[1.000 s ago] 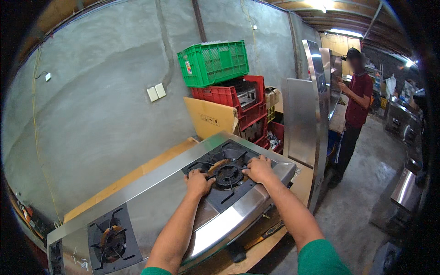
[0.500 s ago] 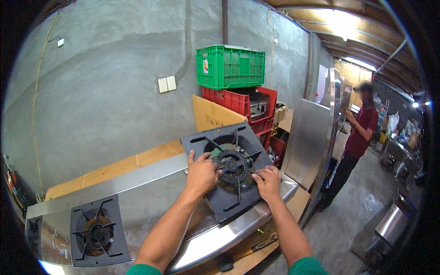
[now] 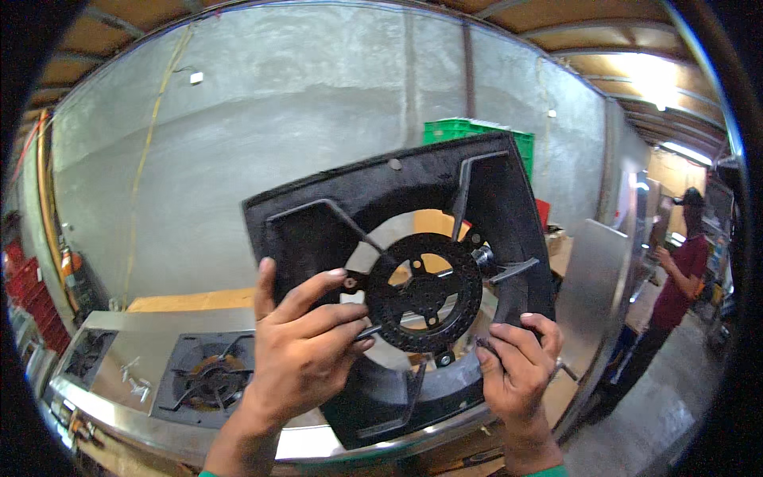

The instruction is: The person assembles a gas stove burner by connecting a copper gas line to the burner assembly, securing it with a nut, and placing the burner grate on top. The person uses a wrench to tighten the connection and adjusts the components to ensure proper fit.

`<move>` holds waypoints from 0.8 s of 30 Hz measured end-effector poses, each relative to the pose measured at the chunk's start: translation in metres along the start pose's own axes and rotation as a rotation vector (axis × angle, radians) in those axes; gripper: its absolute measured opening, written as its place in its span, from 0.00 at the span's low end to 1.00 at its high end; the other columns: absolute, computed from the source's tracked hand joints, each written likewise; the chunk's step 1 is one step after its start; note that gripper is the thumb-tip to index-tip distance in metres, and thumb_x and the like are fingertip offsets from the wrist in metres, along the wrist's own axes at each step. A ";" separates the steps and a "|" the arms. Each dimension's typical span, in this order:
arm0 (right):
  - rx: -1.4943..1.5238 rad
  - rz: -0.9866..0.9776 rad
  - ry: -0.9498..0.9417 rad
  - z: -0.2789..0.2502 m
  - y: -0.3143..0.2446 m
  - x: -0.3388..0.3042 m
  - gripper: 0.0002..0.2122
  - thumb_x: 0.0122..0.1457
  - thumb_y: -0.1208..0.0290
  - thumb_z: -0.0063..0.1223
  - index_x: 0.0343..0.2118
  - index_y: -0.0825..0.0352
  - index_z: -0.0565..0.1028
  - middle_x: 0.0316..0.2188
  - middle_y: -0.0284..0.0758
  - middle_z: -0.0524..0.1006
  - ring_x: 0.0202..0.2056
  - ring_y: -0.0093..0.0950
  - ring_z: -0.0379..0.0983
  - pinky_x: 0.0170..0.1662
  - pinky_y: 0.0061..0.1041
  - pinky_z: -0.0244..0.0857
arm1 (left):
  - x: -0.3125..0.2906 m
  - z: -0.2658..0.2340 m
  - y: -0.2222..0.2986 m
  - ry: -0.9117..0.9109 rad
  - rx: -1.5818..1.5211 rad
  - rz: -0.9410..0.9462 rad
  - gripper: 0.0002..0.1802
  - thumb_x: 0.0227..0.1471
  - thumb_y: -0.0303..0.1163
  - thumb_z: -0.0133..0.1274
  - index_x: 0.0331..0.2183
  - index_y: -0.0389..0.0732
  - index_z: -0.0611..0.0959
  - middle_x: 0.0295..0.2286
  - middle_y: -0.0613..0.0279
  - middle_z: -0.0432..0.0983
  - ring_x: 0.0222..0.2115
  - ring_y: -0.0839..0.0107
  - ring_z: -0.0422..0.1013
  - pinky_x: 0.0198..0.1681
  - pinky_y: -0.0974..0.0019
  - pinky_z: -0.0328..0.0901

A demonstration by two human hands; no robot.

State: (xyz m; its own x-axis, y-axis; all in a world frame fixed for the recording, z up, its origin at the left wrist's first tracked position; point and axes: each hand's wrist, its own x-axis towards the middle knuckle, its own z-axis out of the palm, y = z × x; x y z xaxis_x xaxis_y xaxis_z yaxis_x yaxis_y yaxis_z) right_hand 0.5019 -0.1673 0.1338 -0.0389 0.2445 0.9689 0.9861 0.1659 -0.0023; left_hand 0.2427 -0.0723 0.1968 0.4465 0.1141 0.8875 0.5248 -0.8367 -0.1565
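Lifted clear of the stove [image 3: 159, 334] since a moment ago, the grate [image 3: 413, 286] now stands tilted up in front of the person's face, well above the steel top where it lay flat a second back. It is a black square frame with prongs running in to a round ring [image 3: 425, 292] pierced with small holes (the ring sits in the middle opening). Left hand [image 3: 306, 350] grips the frame's left side, thumb up along the edge and fingers curled across the front toward the ring. Right hand [image 3: 517, 370] holds the lower right corner, fingers bent over the rim. Below and to the left, a second burner [image 3: 211, 380] keeps its own grate on the stove. Behind stand a grey wall [image 3: 262, 143] and a green crate [image 3: 453, 131]. Off to the right, another person [image 3: 679, 286] in a red shirt stands apart.
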 end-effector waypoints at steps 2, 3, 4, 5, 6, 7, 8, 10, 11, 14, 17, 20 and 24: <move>0.098 -0.087 -0.032 -0.005 -0.017 0.008 0.11 0.47 0.60 0.66 0.28 0.63 0.82 0.43 0.35 0.78 0.46 0.40 0.67 0.50 0.42 0.59 | -0.017 -0.033 0.003 -0.005 0.094 -0.054 0.07 0.37 0.34 0.68 0.25 0.50 0.86 0.31 0.77 0.82 0.51 0.68 0.71 0.68 0.42 0.31; 0.096 -0.150 -0.003 -0.001 -0.013 0.004 0.21 0.44 0.54 0.69 0.37 0.62 0.80 0.51 0.44 0.73 0.48 0.44 0.67 0.50 0.46 0.60 | -0.026 -0.042 0.003 0.001 0.116 -0.059 0.07 0.37 0.34 0.68 0.24 0.50 0.86 0.30 0.77 0.82 0.50 0.69 0.72 0.68 0.42 0.31; 0.158 -0.121 0.012 0.002 -0.018 0.004 0.28 0.42 0.53 0.71 0.44 0.63 0.76 0.54 0.49 0.68 0.52 0.47 0.65 0.54 0.47 0.60 | -0.034 -0.056 0.008 -0.012 0.160 -0.075 0.06 0.36 0.34 0.68 0.23 0.49 0.87 0.29 0.78 0.82 0.50 0.69 0.72 0.68 0.41 0.31; 0.219 -0.089 0.025 0.005 -0.023 0.003 0.36 0.40 0.51 0.72 0.51 0.64 0.72 0.57 0.54 0.63 0.55 0.51 0.63 0.57 0.49 0.59 | -0.041 -0.067 0.011 -0.027 0.197 -0.084 0.06 0.35 0.35 0.67 0.23 0.49 0.87 0.29 0.78 0.82 0.49 0.69 0.72 0.68 0.41 0.30; 0.242 -0.072 -0.032 0.006 -0.024 -0.001 0.49 0.34 0.47 0.75 0.61 0.59 0.63 0.61 0.58 0.56 0.59 0.54 0.59 0.60 0.50 0.56 | -0.047 -0.075 0.013 -0.047 0.226 -0.081 0.06 0.35 0.36 0.67 0.22 0.49 0.87 0.29 0.78 0.82 0.49 0.70 0.72 0.68 0.40 0.30; 0.290 -0.070 -0.072 0.008 -0.032 -0.001 0.50 0.33 0.47 0.75 0.61 0.58 0.62 0.61 0.58 0.56 0.59 0.55 0.59 0.59 0.51 0.57 | -0.054 -0.088 0.017 -0.064 0.270 -0.088 0.06 0.36 0.36 0.67 0.22 0.50 0.87 0.29 0.79 0.82 0.49 0.70 0.72 0.68 0.40 0.30; 0.336 -0.061 -0.117 0.011 -0.038 -0.002 0.50 0.32 0.48 0.75 0.62 0.57 0.61 0.61 0.58 0.56 0.58 0.55 0.60 0.58 0.52 0.57 | -0.061 -0.097 0.017 -0.107 0.283 -0.083 0.06 0.36 0.37 0.67 0.23 0.50 0.87 0.29 0.80 0.82 0.49 0.70 0.72 0.68 0.39 0.29; 0.457 -0.055 -0.158 0.021 -0.043 -0.016 0.51 0.31 0.48 0.76 0.62 0.57 0.61 0.62 0.59 0.55 0.58 0.57 0.60 0.57 0.55 0.58 | -0.073 -0.105 0.016 -0.167 0.289 -0.065 0.06 0.36 0.37 0.67 0.24 0.50 0.87 0.30 0.80 0.81 0.49 0.71 0.72 0.68 0.38 0.28; 0.493 -0.053 -0.171 0.027 -0.044 -0.022 0.51 0.31 0.48 0.76 0.62 0.57 0.61 0.62 0.58 0.55 0.57 0.58 0.60 0.57 0.55 0.58 | -0.077 -0.107 0.016 -0.193 0.283 -0.052 0.07 0.37 0.36 0.67 0.24 0.51 0.87 0.30 0.80 0.81 0.49 0.71 0.72 0.68 0.38 0.28; 0.594 -0.041 -0.190 0.042 -0.049 -0.036 0.48 0.32 0.47 0.75 0.60 0.58 0.64 0.61 0.57 0.57 0.57 0.58 0.61 0.56 0.54 0.60 | -0.088 -0.108 0.015 -0.271 0.276 -0.128 0.07 0.37 0.35 0.67 0.26 0.51 0.87 0.31 0.79 0.82 0.50 0.72 0.72 0.68 0.38 0.27; 0.567 -0.022 -0.314 0.045 -0.058 -0.045 0.44 0.33 0.47 0.74 0.56 0.60 0.69 0.60 0.57 0.59 0.56 0.59 0.62 0.55 0.54 0.61 | -0.108 -0.100 0.006 -0.314 0.239 -0.211 0.07 0.37 0.37 0.68 0.25 0.51 0.87 0.31 0.77 0.83 0.48 0.68 0.74 0.68 0.39 0.31; 0.587 0.016 -0.408 0.050 -0.064 -0.053 0.38 0.34 0.49 0.73 0.51 0.61 0.74 0.59 0.58 0.61 0.54 0.60 0.63 0.56 0.55 0.60 | -0.133 -0.087 -0.005 -0.362 0.141 -0.302 0.08 0.38 0.36 0.68 0.26 0.50 0.88 0.31 0.75 0.83 0.48 0.69 0.74 0.67 0.39 0.32; 0.587 0.046 -0.509 0.065 -0.065 -0.070 0.34 0.35 0.49 0.72 0.48 0.61 0.78 0.59 0.58 0.62 0.54 0.60 0.64 0.57 0.55 0.59 | -0.164 -0.064 -0.016 -0.420 0.093 -0.405 0.09 0.39 0.36 0.68 0.29 0.50 0.88 0.32 0.75 0.83 0.49 0.69 0.74 0.67 0.39 0.34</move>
State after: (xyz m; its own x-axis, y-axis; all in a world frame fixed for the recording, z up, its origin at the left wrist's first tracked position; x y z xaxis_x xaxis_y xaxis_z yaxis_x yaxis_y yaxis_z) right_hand 0.4295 -0.1330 0.0495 -0.2092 0.6483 0.7321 0.7469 0.5892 -0.3083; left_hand 0.1147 -0.1114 0.0815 0.4359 0.6329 0.6399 0.7660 -0.6341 0.1053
